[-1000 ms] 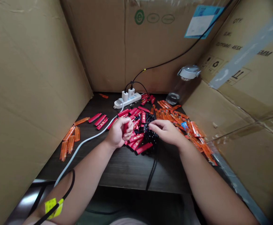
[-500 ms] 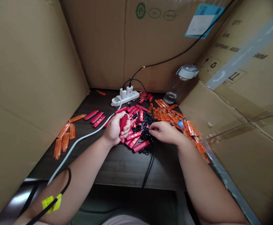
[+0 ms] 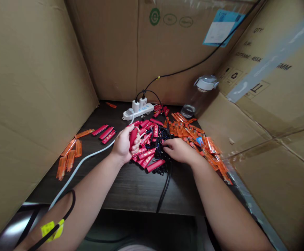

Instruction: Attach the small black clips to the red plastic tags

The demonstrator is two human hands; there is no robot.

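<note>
My left hand [image 3: 125, 144] is wrapped round a red lighter-like case [image 3: 133, 138], held upright over the left side of a pile of red cases [image 3: 147, 153]. My right hand [image 3: 176, 149] reaches into a heap of small black parts [image 3: 162, 139] just right of the red pile. Its fingertips are bent down among those parts, and whatever they pinch is too small to make out. Orange translucent cases [image 3: 182, 130] lie in a heap beyond and to the right of my right hand.
A white power strip [image 3: 138, 111] with plugs stands at the back, near a clear bottle [image 3: 188, 111]. A pale cable [image 3: 84, 159] and black cables [image 3: 165, 190] cross the dark table [image 3: 131, 190]. Cardboard walls [image 3: 110, 52] enclose it. More red and orange cases lie left.
The view has shifted slightly. My right hand's fingers have moved a little deeper into the black parts, while my left hand still holds the red case, tilted slightly differently.
</note>
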